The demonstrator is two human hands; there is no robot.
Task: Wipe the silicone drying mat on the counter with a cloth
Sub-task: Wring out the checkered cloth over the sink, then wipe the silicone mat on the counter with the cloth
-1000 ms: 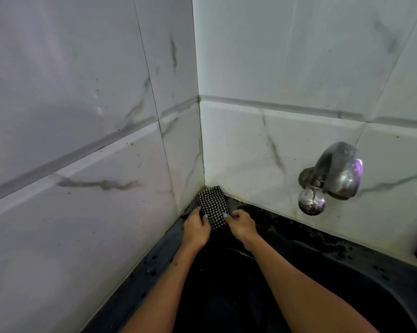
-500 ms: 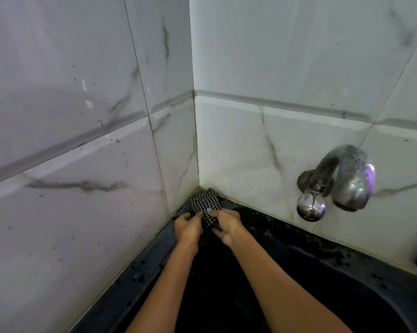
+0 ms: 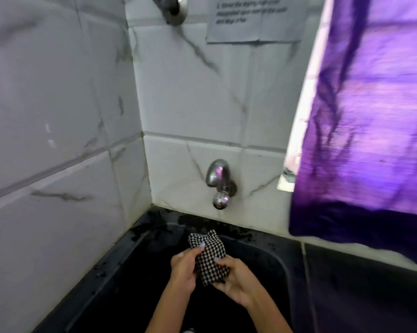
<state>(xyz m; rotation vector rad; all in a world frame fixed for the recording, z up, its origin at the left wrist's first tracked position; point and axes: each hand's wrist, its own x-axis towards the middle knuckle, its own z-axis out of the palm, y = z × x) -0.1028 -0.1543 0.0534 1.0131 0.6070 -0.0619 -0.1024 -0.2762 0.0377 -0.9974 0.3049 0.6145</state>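
Left hand (image 3: 184,267) and right hand (image 3: 236,277): both clamped on one bunched checkered cloth (image 3: 209,258), held between them over a black sink (image 3: 278,260). Behind: chrome tap (image 3: 219,183), marbled wall tiles (image 3: 58,116), purple curtain (image 3: 370,128).

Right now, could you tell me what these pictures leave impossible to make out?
- Silicone drying mat: nowhere in the head view.
- Paper notice: cut by the top edge, print blurred.
- Upper fitting: cut by the top edge.
- Checked cloth: partly covered by left hand and right hand.
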